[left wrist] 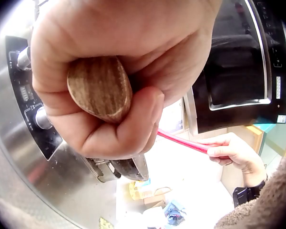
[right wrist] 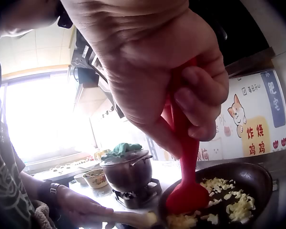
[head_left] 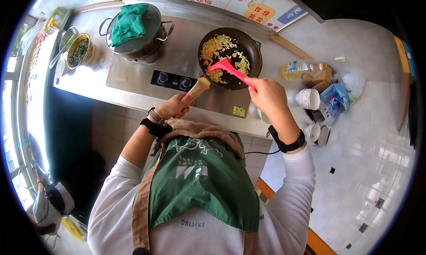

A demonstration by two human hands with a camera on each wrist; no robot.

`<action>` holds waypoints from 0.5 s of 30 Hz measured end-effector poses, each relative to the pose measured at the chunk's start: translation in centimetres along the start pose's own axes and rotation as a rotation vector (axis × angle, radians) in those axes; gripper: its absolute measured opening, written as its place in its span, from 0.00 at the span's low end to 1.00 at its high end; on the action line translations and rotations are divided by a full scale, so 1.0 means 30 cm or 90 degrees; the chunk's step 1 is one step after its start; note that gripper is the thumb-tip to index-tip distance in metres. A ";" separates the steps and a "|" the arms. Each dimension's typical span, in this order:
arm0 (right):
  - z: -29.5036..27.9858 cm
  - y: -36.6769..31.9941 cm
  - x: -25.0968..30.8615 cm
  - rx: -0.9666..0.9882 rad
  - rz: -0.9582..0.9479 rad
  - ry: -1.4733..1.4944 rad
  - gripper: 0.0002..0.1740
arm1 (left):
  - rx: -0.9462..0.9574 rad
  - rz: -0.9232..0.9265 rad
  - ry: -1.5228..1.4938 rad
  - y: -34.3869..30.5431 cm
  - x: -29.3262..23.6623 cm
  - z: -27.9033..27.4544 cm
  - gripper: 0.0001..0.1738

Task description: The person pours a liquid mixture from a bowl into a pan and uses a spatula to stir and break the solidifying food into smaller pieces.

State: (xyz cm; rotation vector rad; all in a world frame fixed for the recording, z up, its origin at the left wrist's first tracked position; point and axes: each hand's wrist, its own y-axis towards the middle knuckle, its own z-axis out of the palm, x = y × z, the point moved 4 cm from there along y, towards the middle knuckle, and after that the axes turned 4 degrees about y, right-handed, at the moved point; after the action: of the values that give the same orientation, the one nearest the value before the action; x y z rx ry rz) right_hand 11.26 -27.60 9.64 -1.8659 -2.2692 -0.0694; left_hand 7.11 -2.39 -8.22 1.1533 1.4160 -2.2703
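My left hand [head_left: 175, 105] grips the wooden handle [left wrist: 100, 88] of a dark frying pan [head_left: 254, 55]. In the left wrist view the fingers wrap right round the handle's end. My right hand [head_left: 269, 95] holds a red spatula [head_left: 228, 68], its fingers curled about the shaft. The spatula's head lies in the pan, at the near left side among the food. Chopped pale and yellow pieces, looking like scrambled egg [head_left: 220, 43], are spread over the pan's left half, with a smaller clump [right wrist: 240, 208] toward the right.
A lidded pot [head_left: 146, 37] with a green cloth [head_left: 129, 24] on it stands on the left burner. Left of it is a bowl of chopped greens [head_left: 80, 52]. An oil bottle [head_left: 298, 70], stacked white bowls [head_left: 307, 99] and a blue bag [head_left: 335, 99] sit at right. A yellow patterned piece [head_left: 239, 111] lies near the counter's front edge.
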 end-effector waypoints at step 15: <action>-0.019 -0.055 0.001 0.036 0.060 0.018 0.15 | 0.012 0.002 -0.013 -0.004 -0.007 -0.004 0.27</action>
State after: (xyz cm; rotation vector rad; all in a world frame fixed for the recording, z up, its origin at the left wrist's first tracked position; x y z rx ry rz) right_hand 9.72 -27.99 10.36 -1.9269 -2.1386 -0.0161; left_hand 7.25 -2.26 -8.01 1.1341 1.3870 -2.2917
